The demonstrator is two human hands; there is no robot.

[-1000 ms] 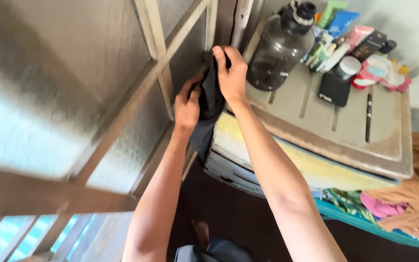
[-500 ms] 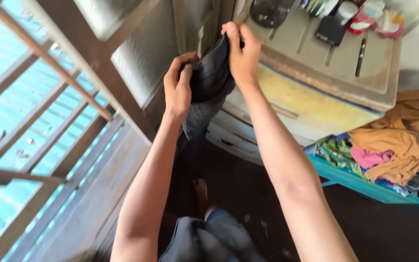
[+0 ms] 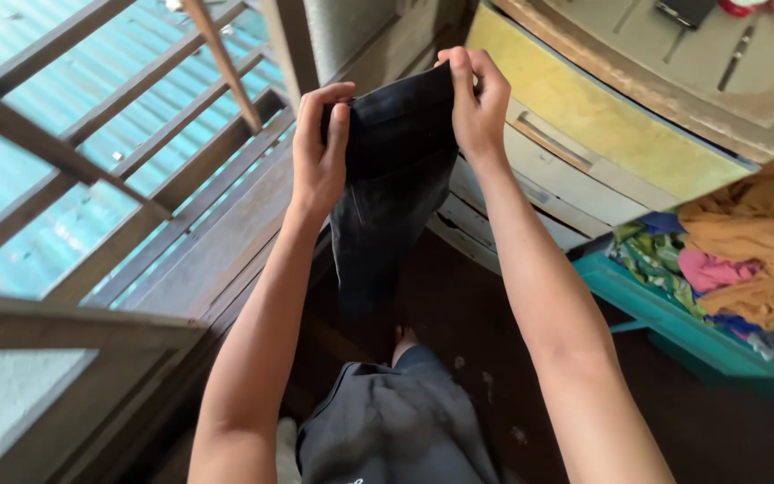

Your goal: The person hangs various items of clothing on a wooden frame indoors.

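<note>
Holding a dark garment (image 3: 387, 188) up by its top edge, the left hand (image 3: 318, 157) and right hand (image 3: 475, 99) each pinch the cloth between thumb and fingers — it hangs beside the plastic drawer cabinet (image 3: 602, 125), above the dark floor (image 3: 459, 314).

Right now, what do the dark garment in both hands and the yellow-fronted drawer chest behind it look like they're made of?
The dark garment, held between left hand and right hand, looks like matte woven cloth, maybe denim: it hangs limp with a stitched seam. The yellow-fronted drawer chest looks like moulded plastic, dull and grimy, with ribbed beige top.
</note>
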